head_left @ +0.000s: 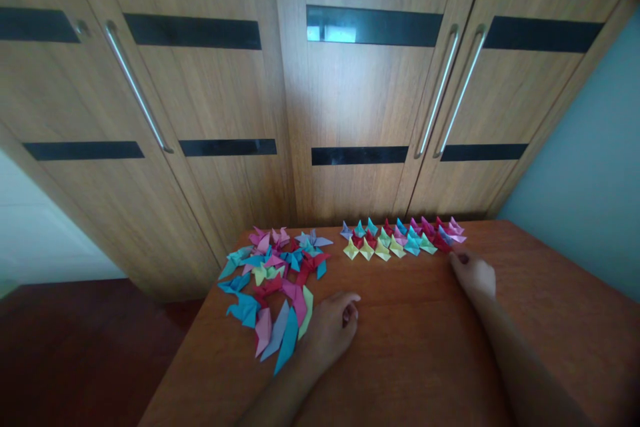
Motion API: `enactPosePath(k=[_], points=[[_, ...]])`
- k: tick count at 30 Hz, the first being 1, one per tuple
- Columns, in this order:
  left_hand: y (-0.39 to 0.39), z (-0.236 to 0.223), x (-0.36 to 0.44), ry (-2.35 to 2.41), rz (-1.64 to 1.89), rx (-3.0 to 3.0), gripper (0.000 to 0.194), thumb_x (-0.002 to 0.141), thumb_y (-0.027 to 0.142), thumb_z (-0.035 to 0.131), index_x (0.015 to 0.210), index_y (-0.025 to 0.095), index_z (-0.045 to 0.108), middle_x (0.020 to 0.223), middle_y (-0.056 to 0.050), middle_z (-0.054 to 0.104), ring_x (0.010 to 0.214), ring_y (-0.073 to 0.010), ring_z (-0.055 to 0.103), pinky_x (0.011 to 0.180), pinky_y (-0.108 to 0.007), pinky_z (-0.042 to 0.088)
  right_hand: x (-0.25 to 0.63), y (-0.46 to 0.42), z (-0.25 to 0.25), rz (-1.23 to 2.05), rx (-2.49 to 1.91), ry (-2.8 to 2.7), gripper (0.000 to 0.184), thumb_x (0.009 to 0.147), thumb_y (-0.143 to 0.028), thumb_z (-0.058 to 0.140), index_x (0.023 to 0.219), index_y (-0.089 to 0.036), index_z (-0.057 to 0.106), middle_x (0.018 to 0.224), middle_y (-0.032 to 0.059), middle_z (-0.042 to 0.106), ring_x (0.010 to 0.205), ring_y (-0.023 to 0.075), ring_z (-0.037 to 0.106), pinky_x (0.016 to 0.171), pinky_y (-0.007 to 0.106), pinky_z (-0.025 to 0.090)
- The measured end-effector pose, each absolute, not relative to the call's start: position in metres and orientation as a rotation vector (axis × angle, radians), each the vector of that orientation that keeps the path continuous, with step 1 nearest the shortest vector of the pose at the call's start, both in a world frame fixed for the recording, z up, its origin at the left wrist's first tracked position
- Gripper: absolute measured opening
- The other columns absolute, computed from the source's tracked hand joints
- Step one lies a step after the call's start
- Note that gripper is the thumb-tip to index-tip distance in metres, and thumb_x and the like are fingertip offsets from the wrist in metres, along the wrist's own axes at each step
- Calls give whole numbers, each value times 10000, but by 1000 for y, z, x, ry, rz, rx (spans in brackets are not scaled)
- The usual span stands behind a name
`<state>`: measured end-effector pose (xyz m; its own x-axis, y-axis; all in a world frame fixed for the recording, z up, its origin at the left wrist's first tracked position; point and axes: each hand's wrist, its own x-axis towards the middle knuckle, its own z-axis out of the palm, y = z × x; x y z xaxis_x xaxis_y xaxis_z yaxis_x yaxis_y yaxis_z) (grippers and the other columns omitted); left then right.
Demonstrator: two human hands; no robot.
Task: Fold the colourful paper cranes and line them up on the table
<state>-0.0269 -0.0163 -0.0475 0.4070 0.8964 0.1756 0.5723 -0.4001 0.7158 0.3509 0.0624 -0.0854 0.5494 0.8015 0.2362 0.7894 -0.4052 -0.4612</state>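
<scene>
My right hand (474, 273) is at the right end of the front row of folded paper pieces, with its thumb and forefinger closed at a red origami piece (442, 243). The fingertips meet the paper's edge. Rows of small pointed origami pieces, such as a yellow origami piece (383, 249), stand close together along the table's far edge. My left hand (333, 323) rests over the table with loosely curled fingers, apart, and nothing visible in them. Beside it lies a loose heap of folded paper birds, among them a blue paper bird (245, 310) and a pink one.
The brown wooden table (400, 353) stands against a wooden wardrobe (345, 100) with black strips and long metal handles. A pale blue wall (585, 180) is on the right. Dark red floor (90, 347) shows beyond the table's left edge.
</scene>
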Motion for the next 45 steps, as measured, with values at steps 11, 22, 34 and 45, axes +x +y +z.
enactPosePath(k=[11, 22, 34, 45], points=[[-8, -4, -53, 1503, 773, 2337, 229, 846, 175, 434, 962, 227, 625, 967, -37, 653, 873, -171, 600, 759, -251, 440, 296, 39, -81, 649, -1529, -908, 349, 705, -473, 591, 822, -145, 625, 551, -20, 499, 486, 121, 423, 459, 243, 311], [11, 26, -127, 2313, 281, 2195, 274, 877, 367, 415, 989, 200, 601, 954, -84, 661, 850, -215, 632, 645, -262, 438, 254, 31, -61, 858, -1364, -1160, 347, 715, -510, 607, 756, -165, 601, 541, -50, 416, 480, 91, 349, 435, 216, 258], [12, 22, -130, 2324, 171, 2205, 249, 860, 327, 413, 846, 210, 633, 880, -79, 680, 836, -221, 638, 636, -261, 435, 253, 35, -63, 735, -1472, -1382, 324, 685, -500, 577, 740, -194, 665, 652, 8, 612, 605, 164, 526, 524, 246, 382], [2, 49, -132, 2000, 765, 2390, 202, 861, 309, 437, 906, 211, 608, 895, -24, 668, 725, -158, 610, 667, -240, 431, 245, 33, -58, 783, -1411, -1450, 247, 713, -424, 578, 732, -184, 636, 666, 0, 585, 611, 148, 498, 567, 253, 384]])
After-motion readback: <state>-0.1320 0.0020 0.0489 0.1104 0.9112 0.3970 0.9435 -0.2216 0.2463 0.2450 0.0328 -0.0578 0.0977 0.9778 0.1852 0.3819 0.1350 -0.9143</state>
